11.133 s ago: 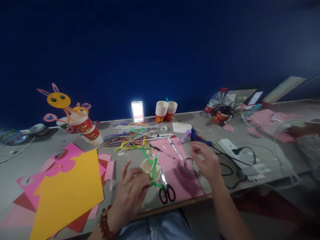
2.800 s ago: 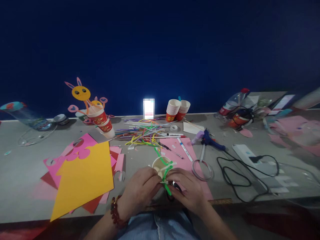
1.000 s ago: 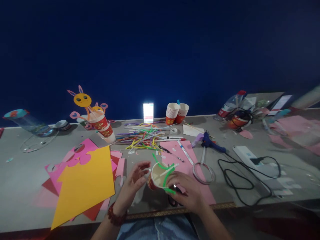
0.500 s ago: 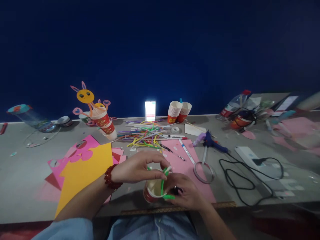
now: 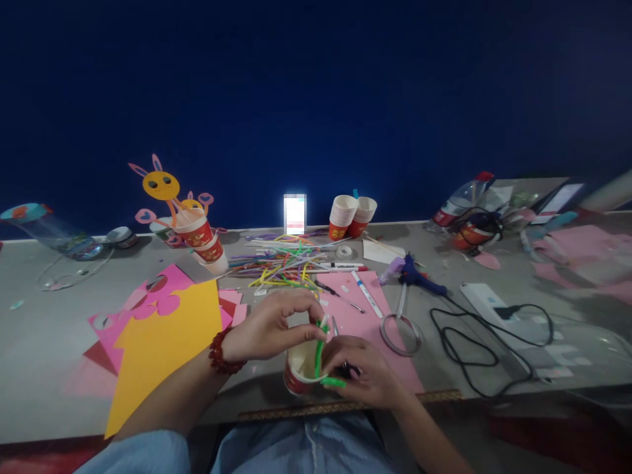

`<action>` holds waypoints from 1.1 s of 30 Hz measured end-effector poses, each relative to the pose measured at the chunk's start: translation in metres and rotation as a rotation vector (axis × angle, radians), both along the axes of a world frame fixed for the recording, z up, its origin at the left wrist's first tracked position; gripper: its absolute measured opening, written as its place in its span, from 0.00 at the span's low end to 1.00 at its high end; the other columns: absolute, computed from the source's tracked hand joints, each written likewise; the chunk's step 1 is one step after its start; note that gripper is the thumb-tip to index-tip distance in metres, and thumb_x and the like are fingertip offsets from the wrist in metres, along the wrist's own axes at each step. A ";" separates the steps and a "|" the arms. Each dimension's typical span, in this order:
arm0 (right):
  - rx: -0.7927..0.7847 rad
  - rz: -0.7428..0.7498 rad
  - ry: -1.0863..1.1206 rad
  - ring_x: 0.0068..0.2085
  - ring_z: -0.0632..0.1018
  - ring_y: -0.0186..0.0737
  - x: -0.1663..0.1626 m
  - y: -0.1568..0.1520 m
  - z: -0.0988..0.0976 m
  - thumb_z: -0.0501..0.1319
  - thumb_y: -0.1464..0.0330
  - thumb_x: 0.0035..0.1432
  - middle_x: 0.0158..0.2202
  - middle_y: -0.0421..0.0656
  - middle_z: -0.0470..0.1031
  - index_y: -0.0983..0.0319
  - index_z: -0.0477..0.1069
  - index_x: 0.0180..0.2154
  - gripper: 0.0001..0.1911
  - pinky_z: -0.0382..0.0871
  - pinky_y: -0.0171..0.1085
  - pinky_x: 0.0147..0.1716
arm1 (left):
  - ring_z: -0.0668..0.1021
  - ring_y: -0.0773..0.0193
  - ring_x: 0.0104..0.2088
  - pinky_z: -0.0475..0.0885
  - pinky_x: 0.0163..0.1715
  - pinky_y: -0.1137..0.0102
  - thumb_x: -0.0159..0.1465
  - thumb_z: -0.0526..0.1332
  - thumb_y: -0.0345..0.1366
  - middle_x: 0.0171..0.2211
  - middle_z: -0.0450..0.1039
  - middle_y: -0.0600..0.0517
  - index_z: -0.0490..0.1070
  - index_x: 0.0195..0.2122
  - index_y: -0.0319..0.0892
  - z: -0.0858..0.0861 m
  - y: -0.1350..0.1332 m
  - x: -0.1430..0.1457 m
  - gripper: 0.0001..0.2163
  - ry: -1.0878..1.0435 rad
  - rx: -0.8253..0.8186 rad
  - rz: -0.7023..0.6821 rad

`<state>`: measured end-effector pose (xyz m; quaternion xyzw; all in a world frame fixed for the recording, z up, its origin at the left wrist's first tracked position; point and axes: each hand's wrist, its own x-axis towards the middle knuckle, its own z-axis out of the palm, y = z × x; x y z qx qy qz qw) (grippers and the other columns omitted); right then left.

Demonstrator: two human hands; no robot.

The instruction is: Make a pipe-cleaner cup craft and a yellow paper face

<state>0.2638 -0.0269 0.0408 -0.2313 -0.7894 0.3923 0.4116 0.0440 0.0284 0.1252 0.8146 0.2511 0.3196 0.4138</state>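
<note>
A red paper cup (image 5: 297, 374) with a white inside stands near the table's front edge. Green pipe cleaners (image 5: 320, 343) arch over its mouth. My left hand (image 5: 269, 322), with a red bead bracelet at the wrist, reaches over the cup from the left, its fingers curled and pinching at the top of a green pipe cleaner. My right hand (image 5: 368, 375) is closed against the cup's right side, holding the green piece at the rim. Black-handled scissors lie mostly hidden under my right hand.
A yellow sheet (image 5: 162, 345) lies over pink paper on the left. Beyond the cup are a pile of coloured pipe cleaners (image 5: 284, 266), stacked cups (image 5: 345, 217), a tape ring (image 5: 399, 334), a blue glue gun (image 5: 419, 280), a black cable (image 5: 474, 342) and bunny cup crafts (image 5: 190, 227).
A second ago my left hand was open beside the cup; it has swung over the top and pinched the green pipe cleaner. My right hand stays on the cup.
</note>
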 end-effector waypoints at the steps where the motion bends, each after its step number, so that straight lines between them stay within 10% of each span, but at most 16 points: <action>1: -0.001 -0.001 0.001 0.36 0.79 0.38 0.000 0.000 0.000 0.63 0.64 0.65 0.32 0.45 0.79 0.61 0.75 0.37 0.07 0.73 0.35 0.36 | 0.78 0.60 0.38 0.71 0.40 0.67 0.67 0.63 0.44 0.34 0.76 0.49 0.74 0.34 0.42 -0.001 0.000 0.000 0.11 -0.005 0.000 0.004; 16: 0.050 -0.057 -0.061 0.35 0.79 0.37 0.004 0.001 -0.006 0.63 0.65 0.64 0.31 0.43 0.78 0.59 0.73 0.35 0.06 0.73 0.34 0.35 | 0.78 0.56 0.50 0.73 0.51 0.61 0.68 0.62 0.35 0.47 0.77 0.46 0.73 0.51 0.45 -0.028 -0.025 -0.004 0.10 -0.046 0.149 0.198; 22: 0.037 -0.064 -0.055 0.33 0.77 0.37 0.007 0.001 -0.003 0.63 0.65 0.63 0.31 0.43 0.78 0.59 0.73 0.34 0.06 0.70 0.33 0.33 | 0.75 0.58 0.42 0.72 0.46 0.61 0.68 0.60 0.32 0.38 0.73 0.51 0.73 0.41 0.47 -0.069 -0.044 -0.021 0.04 -0.304 0.255 0.715; 27: -0.025 -0.052 0.012 0.33 0.77 0.37 0.008 0.002 -0.005 0.65 0.66 0.62 0.31 0.43 0.78 0.60 0.73 0.35 0.04 0.70 0.34 0.34 | 0.76 0.57 0.42 0.75 0.42 0.62 0.68 0.60 0.42 0.47 0.71 0.49 0.71 0.42 0.46 -0.118 -0.053 -0.013 0.07 -0.541 -0.274 0.820; 33: -0.217 -0.055 0.263 0.35 0.78 0.39 0.008 0.007 -0.019 0.67 0.61 0.60 0.31 0.43 0.77 0.60 0.74 0.32 0.10 0.72 0.37 0.38 | 0.77 0.47 0.53 0.70 0.55 0.52 0.65 0.59 0.58 0.52 0.74 0.41 0.71 0.54 0.43 -0.137 -0.058 0.006 0.26 -0.644 -0.821 0.270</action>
